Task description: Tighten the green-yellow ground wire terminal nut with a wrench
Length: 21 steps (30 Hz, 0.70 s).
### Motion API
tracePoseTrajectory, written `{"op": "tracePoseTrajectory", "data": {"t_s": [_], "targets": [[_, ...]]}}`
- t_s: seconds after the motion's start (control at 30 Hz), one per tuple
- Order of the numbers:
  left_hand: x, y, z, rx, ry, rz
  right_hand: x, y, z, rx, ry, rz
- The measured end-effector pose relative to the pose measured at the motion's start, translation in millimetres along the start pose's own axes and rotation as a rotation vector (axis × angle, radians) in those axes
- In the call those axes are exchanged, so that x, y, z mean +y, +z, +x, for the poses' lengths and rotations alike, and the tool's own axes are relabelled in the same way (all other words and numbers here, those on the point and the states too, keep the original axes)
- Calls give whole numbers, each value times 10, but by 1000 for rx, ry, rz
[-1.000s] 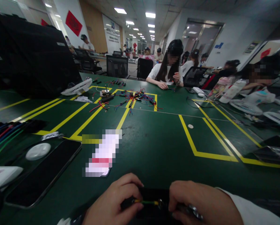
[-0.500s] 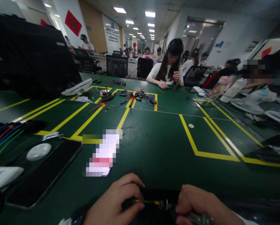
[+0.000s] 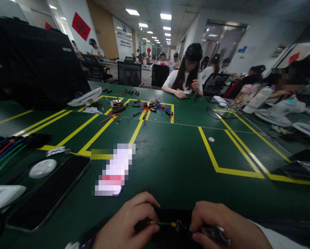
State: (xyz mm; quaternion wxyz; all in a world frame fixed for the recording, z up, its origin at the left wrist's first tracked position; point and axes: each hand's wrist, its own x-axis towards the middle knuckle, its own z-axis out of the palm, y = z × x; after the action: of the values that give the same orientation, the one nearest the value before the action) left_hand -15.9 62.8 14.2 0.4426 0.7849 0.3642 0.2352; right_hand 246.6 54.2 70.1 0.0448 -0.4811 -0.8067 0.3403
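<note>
In the lower middle of the head view, my left hand pinches the left end of a short green-and-yellow wire between thumb and fingers. The wire runs level to the right, with yellowish ends. At its right end a small shiny piece shows, too dark to make out. My right hand is closed around a shiny metal tool, partly covered by the fingers, its kind unclear. Right fingertips are close to the wire's right end. Beneath both hands lies a dark surface.
A lit phone lies ahead of my left hand, a dark phone further left. Coloured cables are at the left edge. Wired parts lie heaped mid-table. A co-worker sits opposite; a white disc lies right.
My right hand has shifted slightly left, closer to the wire's right end, and the metal tool has turned with it. My left hand and the wire stay in place.
</note>
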Motion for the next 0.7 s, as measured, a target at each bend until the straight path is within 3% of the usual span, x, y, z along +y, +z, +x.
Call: {"op": "tracePoseTrajectory", "data": {"t_s": [0.17, 0.43, 0.5, 0.63, 0.7], "targets": [[-2, -8, -9, -10, -10, 8, -1, -127, 66, -112, -90, -5], [0, -9, 8, -4, -14, 8, -38, -185, 85, -122, -123, -7], [-2, -10, 4, -2, -10, 5, -19, -136, 48, -72, -102, 36], [6, -18, -3, -2, -12, -4, 44, 12, -85, 169, 68, 202], [12, -20, -8, -1, -16, -8, 83, 75, -140, 198, 68, 216]]}}
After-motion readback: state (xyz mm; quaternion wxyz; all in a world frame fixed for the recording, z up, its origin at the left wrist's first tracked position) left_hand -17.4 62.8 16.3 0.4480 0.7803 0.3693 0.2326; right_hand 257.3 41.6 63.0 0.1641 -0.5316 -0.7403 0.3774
